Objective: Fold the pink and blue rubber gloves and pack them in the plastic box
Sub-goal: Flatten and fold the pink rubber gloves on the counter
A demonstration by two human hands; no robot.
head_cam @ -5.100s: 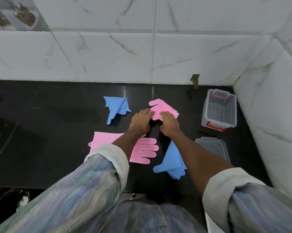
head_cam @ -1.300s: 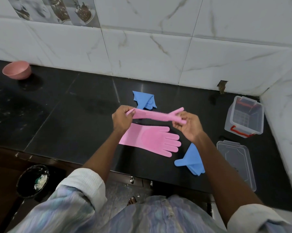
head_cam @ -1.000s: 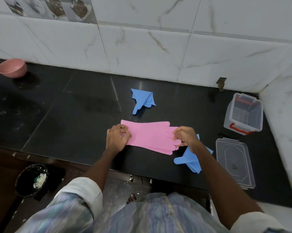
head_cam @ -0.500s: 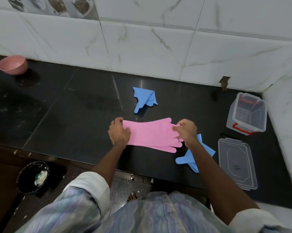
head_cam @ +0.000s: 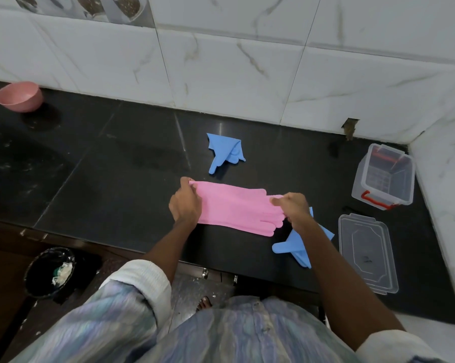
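Two pink gloves (head_cam: pixel 234 208) lie stacked flat on the black counter (head_cam: pixel 116 179), cuffs to the left and fingers to the right. My left hand (head_cam: pixel 186 204) pinches the cuff end. My right hand (head_cam: pixel 293 208) grips the finger end. One blue glove (head_cam: pixel 225 151) sits crumpled behind the pink ones. A second blue glove (head_cam: pixel 295 244) lies near the front edge, partly under my right forearm. The clear plastic box (head_cam: pixel 384 176) with red handles stands open and empty in the back right corner.
The box's clear lid (head_cam: pixel 366 254) lies flat in front of the box. A pink bowl (head_cam: pixel 19 96) stands at the far left by the tiled wall. A black bin (head_cam: pixel 49 273) sits on the floor below the counter edge.
The pink glove I held up in the air has come down onto the other pink one. My hands now hold both ends of the stack.
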